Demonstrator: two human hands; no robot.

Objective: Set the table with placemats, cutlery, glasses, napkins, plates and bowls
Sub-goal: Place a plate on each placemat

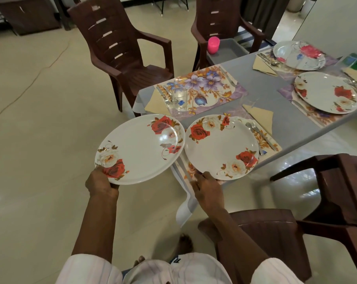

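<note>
My left hand (101, 182) grips the left plate (139, 149), fingers curled round its near rim, and holds it in the air just off the corner of the table (276, 95). Its far edge sits just beside the right plate (221, 146). That one lies on a flowered placemat (265, 144) at the table's near corner, and my right hand (207, 187) pinches its near rim. A fork and spoon (259, 134) lie on the mat just right of it, with a folded yellow napkin (259, 117) beyond. The next placemat (204, 87) carries a glass (179, 99). A brown chair (120, 48) stands behind.
</note>
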